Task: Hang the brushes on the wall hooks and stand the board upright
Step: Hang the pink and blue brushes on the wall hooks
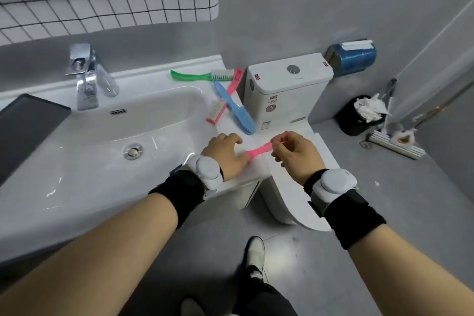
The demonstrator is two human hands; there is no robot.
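Observation:
A pink brush (pixel 259 149) is held over the right end of the sink counter (pixel 164 79). My left hand (pixel 227 154) covers its head end, and my right hand (pixel 295 150) pinches its handle end. Three more brushes lie on the counter's back right corner: a green one (pixel 195 76), a blue one (pixel 237 109) and another pink one (pixel 225 100) crossing under the blue. A dark flat board (pixel 28 126) lies tilted on the counter's left end, partly over the basin. No wall hooks are visible.
A chrome tap (pixel 87 77) stands behind the basin (pixel 128 131). A white toilet (pixel 287 90) sits right of the counter, with a blue paper holder (pixel 354 56) on the wall. A black bin (pixel 359 115) and a mop (pixel 395 143) stand at the right.

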